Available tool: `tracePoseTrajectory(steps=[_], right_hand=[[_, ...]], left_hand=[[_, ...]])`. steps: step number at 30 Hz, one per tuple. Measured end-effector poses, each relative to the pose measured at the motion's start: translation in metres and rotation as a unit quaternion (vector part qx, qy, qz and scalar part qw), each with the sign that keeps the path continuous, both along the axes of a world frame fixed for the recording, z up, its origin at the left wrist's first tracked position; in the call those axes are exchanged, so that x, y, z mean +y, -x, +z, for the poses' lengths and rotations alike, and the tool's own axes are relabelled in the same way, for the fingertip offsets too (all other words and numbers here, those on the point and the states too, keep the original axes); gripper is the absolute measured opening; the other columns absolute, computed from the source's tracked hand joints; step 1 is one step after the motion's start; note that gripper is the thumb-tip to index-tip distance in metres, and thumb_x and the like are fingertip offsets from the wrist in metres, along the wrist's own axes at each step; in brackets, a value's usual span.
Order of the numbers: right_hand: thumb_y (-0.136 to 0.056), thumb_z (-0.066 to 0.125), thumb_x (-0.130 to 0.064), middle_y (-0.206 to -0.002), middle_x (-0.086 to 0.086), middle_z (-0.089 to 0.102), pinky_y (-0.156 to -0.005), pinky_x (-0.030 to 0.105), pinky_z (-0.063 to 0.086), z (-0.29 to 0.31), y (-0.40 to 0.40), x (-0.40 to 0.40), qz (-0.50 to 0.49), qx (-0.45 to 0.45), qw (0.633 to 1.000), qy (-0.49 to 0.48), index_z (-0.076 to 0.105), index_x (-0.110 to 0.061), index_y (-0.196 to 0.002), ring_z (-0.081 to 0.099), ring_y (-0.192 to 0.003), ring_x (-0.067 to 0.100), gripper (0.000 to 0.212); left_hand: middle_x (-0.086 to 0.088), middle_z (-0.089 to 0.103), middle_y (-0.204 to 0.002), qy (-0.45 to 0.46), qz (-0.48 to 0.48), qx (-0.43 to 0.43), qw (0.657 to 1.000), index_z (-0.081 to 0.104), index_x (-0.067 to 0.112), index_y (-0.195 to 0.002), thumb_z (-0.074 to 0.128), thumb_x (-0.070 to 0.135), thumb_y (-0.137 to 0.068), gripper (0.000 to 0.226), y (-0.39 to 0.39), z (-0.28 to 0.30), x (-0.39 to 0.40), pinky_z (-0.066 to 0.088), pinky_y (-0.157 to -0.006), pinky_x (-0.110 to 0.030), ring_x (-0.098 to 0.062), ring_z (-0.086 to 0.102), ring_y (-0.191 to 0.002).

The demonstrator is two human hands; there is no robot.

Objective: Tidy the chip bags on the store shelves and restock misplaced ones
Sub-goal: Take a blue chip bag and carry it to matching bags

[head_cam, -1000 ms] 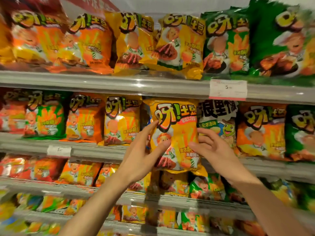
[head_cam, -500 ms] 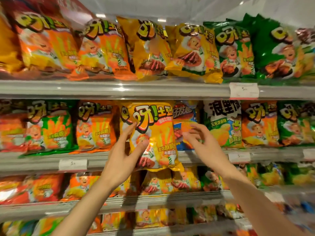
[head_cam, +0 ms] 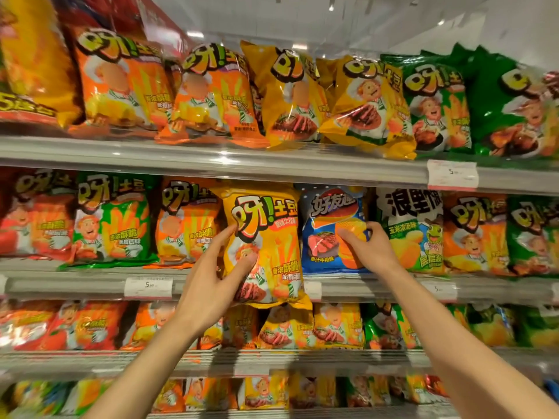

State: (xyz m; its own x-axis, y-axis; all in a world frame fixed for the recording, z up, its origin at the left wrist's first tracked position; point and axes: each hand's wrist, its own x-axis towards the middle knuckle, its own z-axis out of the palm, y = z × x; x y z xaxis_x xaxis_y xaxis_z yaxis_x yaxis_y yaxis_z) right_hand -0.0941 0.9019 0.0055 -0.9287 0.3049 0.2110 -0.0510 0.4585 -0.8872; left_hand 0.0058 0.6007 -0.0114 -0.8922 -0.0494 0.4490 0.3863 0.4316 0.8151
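Note:
My left hand holds a yellow chip bag by its left side, thumb across the front, in front of the second shelf. The bag's bottom hangs below that shelf's front rail. Just right of it stands a blue chip bag on the same shelf. My right hand reaches the blue bag's lower right, with fingers curled against its front. Whether it grips the bag I cannot tell.
A white and green bag stands right of the blue one, with orange and green bags further along. The top shelf carries orange, yellow and green bags. Price tags hang on the rails. Lower shelves hold more bags.
My left hand has carried the yellow bag leftward and up, uncovering the blue bag behind it. My right hand left the yellow bag and reached the blue one.

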Motion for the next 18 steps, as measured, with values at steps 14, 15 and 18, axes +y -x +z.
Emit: tracePoseTrajectory(steps=[14, 15, 18], right_hand=[[-0.085, 0.073, -0.047, -0.117, -0.005, 0.060, -0.089, 0.033, 0.044, 0.057, -0.035, 0.040, 0.047, 0.017, 0.998, -0.032, 0.050, -0.019, -0.123, 0.061, -0.103, 0.017, 0.052], [-0.084, 0.074, -0.046, -0.110, -0.007, 0.062, -0.085, 0.035, 0.047, 0.058, -0.042, 0.046, 0.057, 0.013, 0.998, -0.028, 0.052, -0.019, -0.113, 0.062, -0.095, 0.015, 0.045], [-0.082, 0.077, -0.044, -0.103, -0.005, 0.069, -0.085, 0.042, 0.058, 0.052, -0.061, 0.070, 0.061, 0.006, 0.998, -0.022, 0.059, -0.028, -0.100, 0.070, -0.093, 0.021, 0.029]], left_hand=[[0.039, 0.034, -0.140, 0.016, 0.005, 0.024, 1.000, 0.036, 0.049, -0.146, 0.058, 0.058, -0.088, 0.063, 0.001, -0.003, 0.011, 0.031, -0.102, -0.024, 0.014, 0.030, -0.130], [0.040, 0.034, -0.139, 0.016, 0.000, 0.028, 1.000, 0.036, 0.050, -0.145, 0.058, 0.058, -0.088, 0.062, 0.003, -0.003, 0.015, 0.030, -0.101, -0.022, 0.017, 0.031, -0.129], [0.036, 0.034, -0.145, 0.017, -0.015, 0.030, 0.999, 0.036, 0.049, -0.146, 0.058, 0.058, -0.089, 0.062, 0.012, -0.002, 0.032, 0.029, -0.104, -0.022, 0.017, 0.029, -0.132]])
